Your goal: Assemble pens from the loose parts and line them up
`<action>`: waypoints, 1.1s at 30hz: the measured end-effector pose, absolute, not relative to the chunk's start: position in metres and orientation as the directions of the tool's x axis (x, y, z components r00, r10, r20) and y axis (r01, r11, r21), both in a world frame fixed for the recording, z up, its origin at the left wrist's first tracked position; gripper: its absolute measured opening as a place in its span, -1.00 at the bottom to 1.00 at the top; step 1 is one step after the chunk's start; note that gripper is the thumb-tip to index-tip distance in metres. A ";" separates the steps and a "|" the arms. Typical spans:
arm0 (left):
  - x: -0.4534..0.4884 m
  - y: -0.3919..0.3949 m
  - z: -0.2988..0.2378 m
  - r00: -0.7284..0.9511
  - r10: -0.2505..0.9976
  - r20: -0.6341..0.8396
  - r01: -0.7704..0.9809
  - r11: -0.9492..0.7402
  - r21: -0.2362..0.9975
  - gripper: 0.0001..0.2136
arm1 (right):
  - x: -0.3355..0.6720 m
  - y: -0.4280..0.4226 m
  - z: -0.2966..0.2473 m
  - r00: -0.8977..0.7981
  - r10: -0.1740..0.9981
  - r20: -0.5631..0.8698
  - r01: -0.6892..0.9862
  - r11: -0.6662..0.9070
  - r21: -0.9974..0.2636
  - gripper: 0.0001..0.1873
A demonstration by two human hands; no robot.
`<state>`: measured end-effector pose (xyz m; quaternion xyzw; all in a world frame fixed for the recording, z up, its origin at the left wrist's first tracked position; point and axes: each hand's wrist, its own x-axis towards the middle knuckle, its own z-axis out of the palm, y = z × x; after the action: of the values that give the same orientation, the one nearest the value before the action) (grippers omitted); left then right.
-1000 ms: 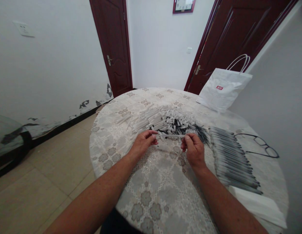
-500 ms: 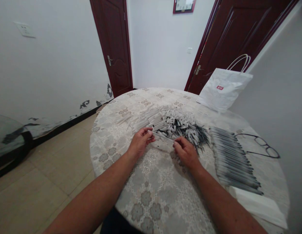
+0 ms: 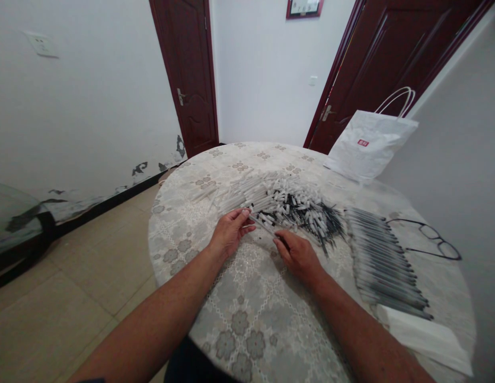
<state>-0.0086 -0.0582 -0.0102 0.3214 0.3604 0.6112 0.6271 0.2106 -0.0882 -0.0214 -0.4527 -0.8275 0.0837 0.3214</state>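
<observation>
Between my two hands is a slim pen (image 3: 264, 225), tilted down toward the right and dark along its length. My left hand (image 3: 231, 230) pinches its upper left end between thumb and fingers. At the lower right end, the fingers of my right hand (image 3: 298, 254) are closed on it. Just beyond my hands lies a heap of pen parts: white barrels (image 3: 247, 192), short white pieces (image 3: 295, 186) and thin black refills (image 3: 331, 219). To the right, several grey-and-black pens (image 3: 385, 260) are laid side by side in a row.
A patterned cloth covers the round table (image 3: 239, 298). Eyeglasses (image 3: 435, 236) lie right of the pen row, and a folded white paper (image 3: 427, 335) is near the right front edge. A white paper bag (image 3: 369, 146) stands at the back right by the wall.
My right hand has moved a little left, closer to my left hand. The pen between them shows a shorter length and looks darker than the pale tube before.
</observation>
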 end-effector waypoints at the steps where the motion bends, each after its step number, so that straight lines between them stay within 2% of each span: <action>1: -0.009 -0.058 -0.010 -0.005 0.998 -0.067 -0.551 0.053 0.833 -0.69 | 0.210 -0.089 -0.021 -0.390 0.799 0.457 0.708 0.578 -0.407 -0.74; 13: -0.012 -0.057 -0.010 0.040 0.987 -0.156 -0.599 0.148 0.787 -0.73 | 0.207 -0.096 -0.013 -0.495 0.707 0.505 0.791 0.607 -0.074 -0.79; 23: -0.012 -0.056 -0.010 0.012 0.993 -0.116 -0.456 0.108 0.884 -0.72 | 0.208 -0.100 -0.008 -0.549 0.673 0.495 0.796 0.602 0.064 -0.81; 25: -0.012 -0.056 -0.011 0.020 0.993 -0.119 -0.461 0.115 0.880 -0.73 | 0.208 -0.100 -0.008 -0.552 0.679 0.484 0.791 0.611 0.044 -0.81; 27: -0.012 -0.057 -0.012 0.028 0.991 -0.129 -0.488 0.126 0.864 -0.74 | 0.208 -0.100 -0.009 -0.527 0.700 0.481 0.790 0.613 -0.027 -0.80; 33: -0.010 -0.058 -0.015 0.060 0.988 -0.141 -0.533 0.151 0.833 -0.75 | 0.205 -0.103 -0.005 -0.392 0.832 0.392 0.715 0.544 -0.439 -0.78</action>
<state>-0.0104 -0.0584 -0.0149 0.3055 0.3726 0.5757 0.6606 0.2048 -0.1028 -0.0046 -0.4668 -0.8284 0.1000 0.2931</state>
